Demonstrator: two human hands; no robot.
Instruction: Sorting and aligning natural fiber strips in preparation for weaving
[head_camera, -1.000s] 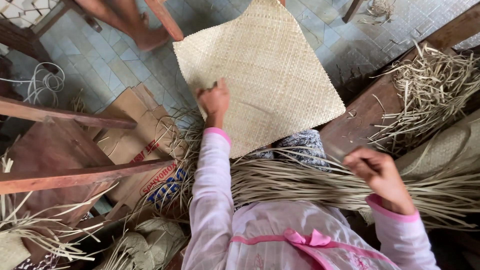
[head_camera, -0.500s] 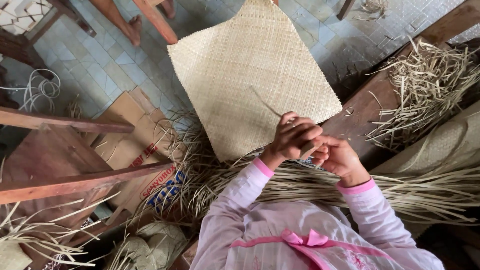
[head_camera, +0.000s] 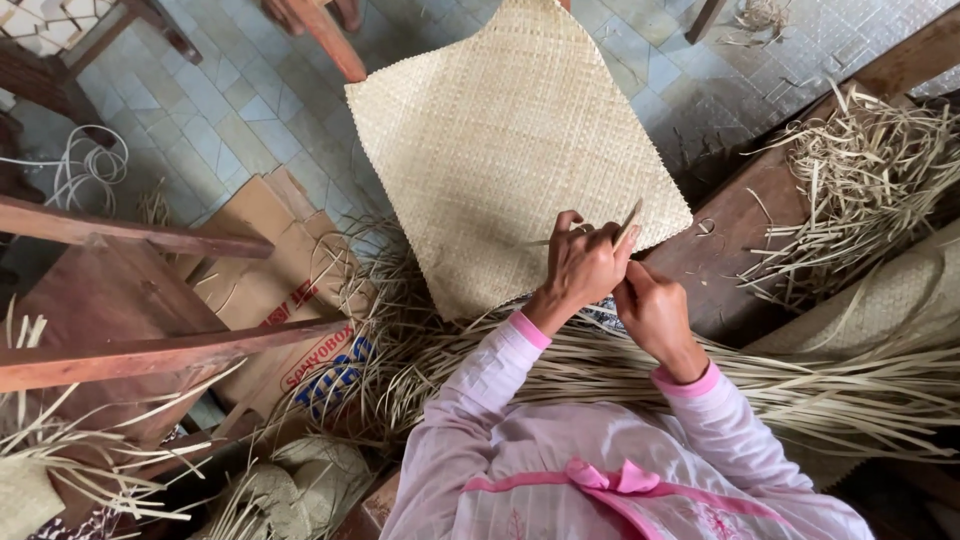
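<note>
A square woven straw mat (head_camera: 505, 140) lies on the tiled floor in front of me. At its near right edge my left hand (head_camera: 583, 265) pinches a thin straw strip (head_camera: 628, 222), fingers closed around it. My right hand (head_camera: 655, 312) is pressed right against the left one and grips the lower part of the same strip. Both arms wear pink sleeves. A thick bundle of loose straw strips (head_camera: 800, 385) lies across my lap under both hands.
Flattened cardboard (head_camera: 290, 290) lies on the floor at left, next to wooden furniture rails (head_camera: 150, 350). A pile of straw scraps (head_camera: 870, 170) sits on a wooden board at right. Another woven piece (head_camera: 900, 300) is at the right edge. White cord (head_camera: 85, 170) is coiled far left.
My left hand left the mat's near edge and my right hand came in from the right. Both now meet at the mat's right corner, closed on one strip.
</note>
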